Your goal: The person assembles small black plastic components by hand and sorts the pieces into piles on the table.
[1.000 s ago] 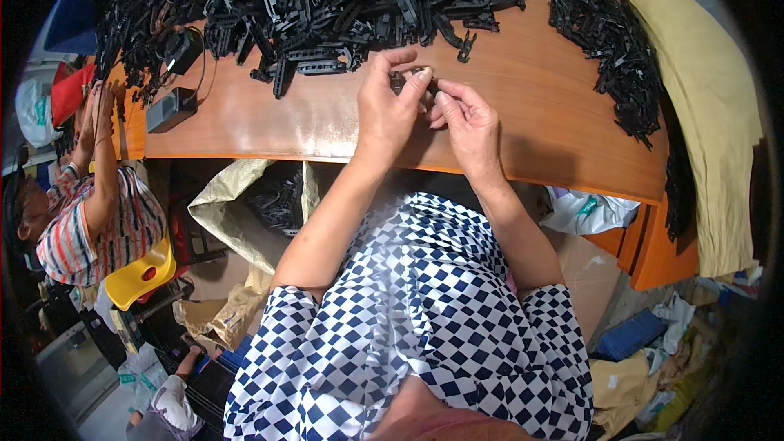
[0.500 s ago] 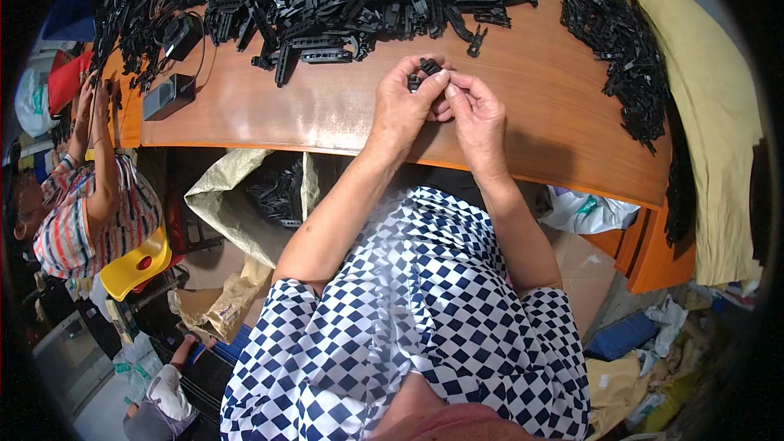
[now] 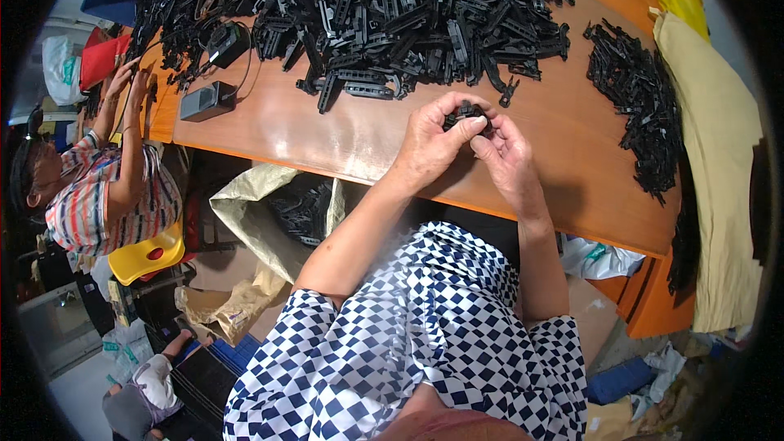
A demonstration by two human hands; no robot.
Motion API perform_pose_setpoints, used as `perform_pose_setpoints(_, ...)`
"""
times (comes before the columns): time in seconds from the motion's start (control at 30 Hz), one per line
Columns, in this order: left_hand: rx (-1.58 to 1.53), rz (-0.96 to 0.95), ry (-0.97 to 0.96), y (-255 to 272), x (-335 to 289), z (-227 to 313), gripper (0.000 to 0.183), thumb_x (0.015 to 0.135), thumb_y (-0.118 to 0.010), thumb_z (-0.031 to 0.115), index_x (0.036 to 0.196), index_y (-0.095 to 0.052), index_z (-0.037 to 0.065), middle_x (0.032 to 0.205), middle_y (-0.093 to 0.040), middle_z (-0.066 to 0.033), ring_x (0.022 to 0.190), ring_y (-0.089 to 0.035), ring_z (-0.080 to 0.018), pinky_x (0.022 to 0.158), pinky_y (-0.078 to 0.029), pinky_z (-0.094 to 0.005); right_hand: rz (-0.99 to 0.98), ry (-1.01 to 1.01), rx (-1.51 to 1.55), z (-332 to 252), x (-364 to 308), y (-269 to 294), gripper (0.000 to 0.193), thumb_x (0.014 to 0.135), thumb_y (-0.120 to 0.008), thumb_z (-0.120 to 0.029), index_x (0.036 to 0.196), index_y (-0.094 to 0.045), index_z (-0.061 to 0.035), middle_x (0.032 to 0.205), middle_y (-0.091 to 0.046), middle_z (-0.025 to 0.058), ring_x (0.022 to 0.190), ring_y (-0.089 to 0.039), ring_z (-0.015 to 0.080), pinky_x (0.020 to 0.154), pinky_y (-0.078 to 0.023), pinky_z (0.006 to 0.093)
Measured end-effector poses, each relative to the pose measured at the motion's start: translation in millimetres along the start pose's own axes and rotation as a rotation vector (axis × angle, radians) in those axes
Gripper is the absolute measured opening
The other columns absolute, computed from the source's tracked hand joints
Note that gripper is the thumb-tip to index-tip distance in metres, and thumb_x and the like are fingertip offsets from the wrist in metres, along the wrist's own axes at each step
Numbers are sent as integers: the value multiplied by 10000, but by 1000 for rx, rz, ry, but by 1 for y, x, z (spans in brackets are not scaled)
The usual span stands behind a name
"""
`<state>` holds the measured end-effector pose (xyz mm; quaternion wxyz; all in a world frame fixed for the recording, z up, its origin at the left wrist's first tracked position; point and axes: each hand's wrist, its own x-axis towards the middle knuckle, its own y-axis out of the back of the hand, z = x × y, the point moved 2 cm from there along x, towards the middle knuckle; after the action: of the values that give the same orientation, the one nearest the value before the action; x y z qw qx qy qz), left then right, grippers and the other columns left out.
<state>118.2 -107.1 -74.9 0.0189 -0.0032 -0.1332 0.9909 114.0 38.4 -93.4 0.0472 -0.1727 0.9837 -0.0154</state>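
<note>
Head view: both hands met above the near edge of the orange table (image 3: 359, 143). The left hand (image 3: 429, 147) and right hand (image 3: 506, 155) were closed together on a small black plastic part (image 3: 467, 113), pinched between thumbs and fingertips. Beyond them lay a large heap of black plastic parts (image 3: 408, 16); a smaller pile (image 3: 637, 106) lay to the right, beside a tan cloth (image 3: 719, 163). A grey box (image 3: 208, 100) sat at left. Under the table stood an open pale sack (image 3: 261, 220). Another person (image 3: 98, 188) worked at far left.
</note>
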Motion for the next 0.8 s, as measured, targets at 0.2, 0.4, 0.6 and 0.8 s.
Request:
perform_pose_setpoints(0.2,-330,-45,112,0,-7,9,189,882,-602,74,1055,-587,1,1018,-653,-101,928,-622,-172,850,-501,-293,143,19,-51,-14,-5,-16,209,830,-685,-100,975,-603,25,784,-648,63,645,-599,82,566,-490,234)
perform_pose_setpoints(0.4,-350,-47,204,4,-15,6,243,917,-550,44,1157,-530,20,1067,-636,-121,882,-615,-149,714,-504,-231,237,311,-422,-18,-11,-21,226,805,-698,-111,978,-594,-9,831,-652,119,706,-648,199,602,-509,302)
perform_pose_setpoints(0.6,68,266,192,55,-60,36,304,924,-537,141,1204,-497,30,889,-628,-69,744,-579,-120,683,-486,-233,-231,287,-671,-27,13,35,256,805,-665,-99,1050,-594,-70,901,-614,112,770,-625,275,672,-508,370)
perform_pose_setpoints(0.8,509,245,319,168,-164,54,323,903,-596,173,1174,-513,17,860,-601,-48,756,-546,-121,724,-441,-255,-174,584,-1196,-47,53,61,246,802,-632,-68,1040,-593,-118,939,-519,72,904,-558,240,744,-478,374)
